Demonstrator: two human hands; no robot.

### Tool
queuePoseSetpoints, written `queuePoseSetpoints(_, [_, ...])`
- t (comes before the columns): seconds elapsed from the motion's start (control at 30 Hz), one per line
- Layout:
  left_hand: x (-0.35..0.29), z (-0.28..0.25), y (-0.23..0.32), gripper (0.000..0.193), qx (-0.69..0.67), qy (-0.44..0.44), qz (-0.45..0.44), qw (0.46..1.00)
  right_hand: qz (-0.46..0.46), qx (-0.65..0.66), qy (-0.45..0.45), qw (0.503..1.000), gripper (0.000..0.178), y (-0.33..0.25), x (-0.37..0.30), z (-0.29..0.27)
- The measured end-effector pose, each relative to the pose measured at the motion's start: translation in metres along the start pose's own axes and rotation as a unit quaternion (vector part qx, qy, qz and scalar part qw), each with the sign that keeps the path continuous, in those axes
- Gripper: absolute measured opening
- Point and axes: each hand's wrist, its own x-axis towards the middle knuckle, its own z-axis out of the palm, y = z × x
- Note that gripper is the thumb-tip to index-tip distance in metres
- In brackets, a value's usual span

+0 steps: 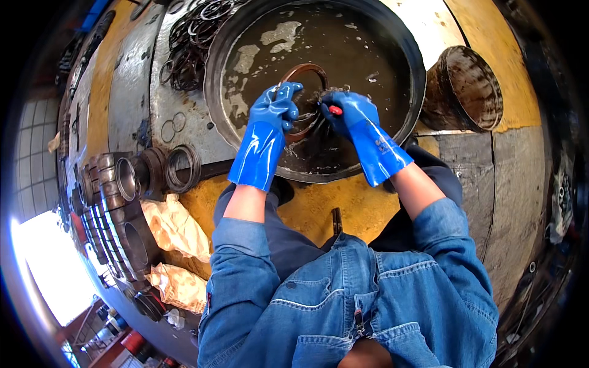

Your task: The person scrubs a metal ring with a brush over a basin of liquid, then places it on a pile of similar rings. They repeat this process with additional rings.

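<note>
A wide round basin (216,92) of murky brown liquid, with patches of foam, lies in front of me. Over it, my left hand (273,110), in a long blue rubber glove, is closed around the left side of a reddish-brown ring (311,67). My right hand (354,111), gloved the same way, is a fist around a red-handled tool (335,110) at the ring's right side. Most of that tool is hidden by the glove, so its kind does not show. Something dark and ragged sits by the right fingers.
A dirty metal bucket (464,89) lies tilted right of the basin. At the far left is a heap of dark rings (186,55); nearer are two thin rings (172,126), stacked rings (183,168) and metal cylinders (127,178). Crumpled brown paper (176,226) lies by my left arm.
</note>
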Motion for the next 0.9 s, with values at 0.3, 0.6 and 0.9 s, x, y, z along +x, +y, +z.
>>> queuePoseSetpoints(0.3, [-0.011, -0.002, 0.003, 0.041, 0.002, -0.012, -0.032, 0.999, -0.193, -0.034, 0.105, 0.975, 0.041, -0.018, 0.003, -0.027])
queuePoseSetpoints(0.6, [-0.009, 0.009, 0.007, 0.042, 0.05, 0.002, 0.02, 0.999, 0.236, 0.158, -0.13, 0.95, 0.034, -0.003, 0.007, -0.006])
queuePoseSetpoints(0.9, [0.007, 0.009, -0.014, 0.039, -0.018, 0.021, 0.074, 0.997, 0.232, 0.619, -0.129, 0.739, 0.037, -0.023, -0.027, -0.032])
